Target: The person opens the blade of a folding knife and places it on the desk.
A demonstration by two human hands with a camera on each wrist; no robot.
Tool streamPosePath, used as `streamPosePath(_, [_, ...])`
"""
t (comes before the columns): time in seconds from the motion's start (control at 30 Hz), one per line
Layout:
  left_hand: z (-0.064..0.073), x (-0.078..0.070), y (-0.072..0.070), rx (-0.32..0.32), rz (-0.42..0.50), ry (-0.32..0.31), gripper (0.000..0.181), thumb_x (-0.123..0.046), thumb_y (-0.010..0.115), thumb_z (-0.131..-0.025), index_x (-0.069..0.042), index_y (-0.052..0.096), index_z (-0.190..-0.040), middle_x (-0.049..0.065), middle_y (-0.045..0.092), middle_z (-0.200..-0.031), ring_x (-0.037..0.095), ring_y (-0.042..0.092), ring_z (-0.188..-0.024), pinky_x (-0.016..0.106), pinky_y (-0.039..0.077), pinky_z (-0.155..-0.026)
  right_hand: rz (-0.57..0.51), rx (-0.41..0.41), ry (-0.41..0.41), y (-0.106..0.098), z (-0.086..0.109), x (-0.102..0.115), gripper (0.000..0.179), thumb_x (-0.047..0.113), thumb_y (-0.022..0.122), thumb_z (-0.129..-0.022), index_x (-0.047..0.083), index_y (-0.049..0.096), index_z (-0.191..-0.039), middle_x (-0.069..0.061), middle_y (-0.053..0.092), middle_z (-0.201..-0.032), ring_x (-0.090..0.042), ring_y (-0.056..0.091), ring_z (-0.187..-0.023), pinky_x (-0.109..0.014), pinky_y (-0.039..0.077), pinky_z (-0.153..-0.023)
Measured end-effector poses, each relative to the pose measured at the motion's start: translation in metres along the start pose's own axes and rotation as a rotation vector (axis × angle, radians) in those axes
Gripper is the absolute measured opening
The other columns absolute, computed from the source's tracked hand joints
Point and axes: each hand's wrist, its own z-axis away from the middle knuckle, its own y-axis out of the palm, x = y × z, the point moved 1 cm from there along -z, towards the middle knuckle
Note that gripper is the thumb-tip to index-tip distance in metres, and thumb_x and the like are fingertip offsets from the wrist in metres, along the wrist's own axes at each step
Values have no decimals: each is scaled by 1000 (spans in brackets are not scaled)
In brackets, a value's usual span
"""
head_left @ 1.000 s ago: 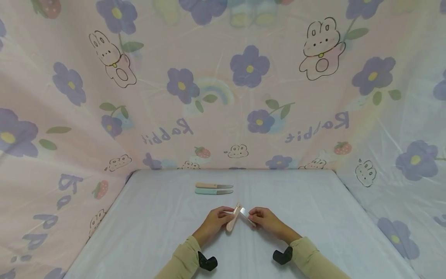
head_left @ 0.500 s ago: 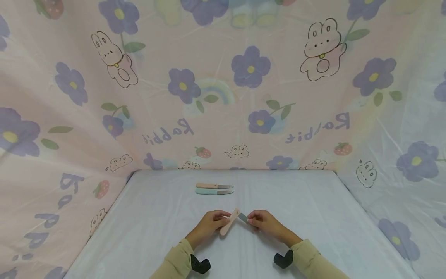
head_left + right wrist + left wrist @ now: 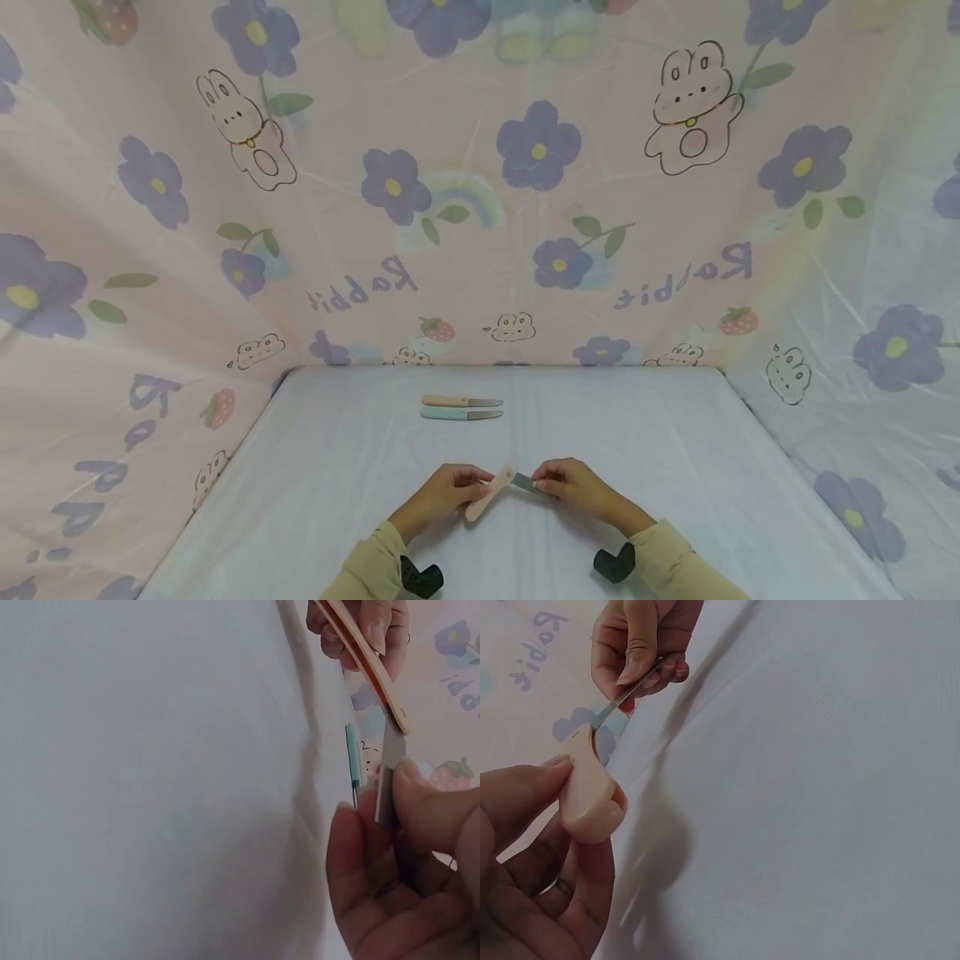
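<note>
A folding knife with a pale pink handle (image 3: 489,497) hangs between both hands, a little above the white table, its blade (image 3: 528,482) swung partway out of the handle. My left hand (image 3: 442,493) pinches the handle between thumb and fingers; the left wrist view shows its rounded butt (image 3: 596,814). The blade is pinched by my right hand (image 3: 576,486), whose fingers cover its tip end. Seen from the right wrist, a long slot runs along the handle (image 3: 367,660), and the flat metal blade (image 3: 388,761) leaves it at the hinge.
Beyond the hands, two knives lie side by side with blades pointing right: one peach-handled (image 3: 446,401), one mint-handled (image 3: 444,412). A white cloth (image 3: 637,417) covers the table. Printed fabric walls (image 3: 465,108) close in the back and sides.
Both hands have come nearer the body with the folding knife, the left also slightly leftward. Handle and blade now spread at a wider angle. The two lying knives have stayed put.
</note>
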Motion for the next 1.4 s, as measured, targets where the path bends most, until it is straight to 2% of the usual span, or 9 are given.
streamPosePath(0.3, [7,-6,-4,70,-44,15,17,-24,62,-83,-21,67,-98,-2,62,-88,12,52,-73,24,45,-58,81,15,-67,-1,4,2,15,19,55,-87,9,65,-92,-2,62,-76,-9,53,-62,-21,46,-53])
streamPosePath(0.5, [11,-7,-6,149,-42,38,17,-21,61,-84,-18,67,-99,-2,62,-91,11,52,-74,23,46,-59,128,18,-86,0,6,6,13,18,57,-86,10,65,-92,1,62,-80,-5,51,-66,-21,46,-56])
streamPosePath(0.67, [12,-8,-8,214,-51,61,17,-18,60,-84,-14,67,-99,-2,63,-93,8,53,-76,22,46,-62,140,32,-124,1,7,10,13,15,57,-86,8,66,-91,2,63,-84,-6,53,-73,-21,46,-63])
streamPosePath(0.93, [13,-9,-10,293,-147,99,16,-19,59,-85,-15,68,-98,-7,63,-95,6,52,-78,22,45,-66,164,69,-178,6,5,5,12,16,56,-86,11,66,-90,7,62,-85,-4,55,-78,-21,47,-68])
streamPosePath(1.2, [14,-10,-13,307,-197,118,16,-21,59,-86,-16,68,-98,-8,63,-94,5,52,-80,22,44,-69,180,101,-157,10,3,3,14,23,53,-88,15,65,-92,11,61,-86,-2,54,-77,-20,47,-67])
streamPosePath(1.4, [18,-10,-16,306,-173,96,16,-22,57,-87,-17,66,-99,-6,62,-95,8,51,-83,24,42,-70,170,127,-100,7,4,13,16,26,52,-89,16,64,-92,8,62,-84,-3,51,-74,-21,45,-64])
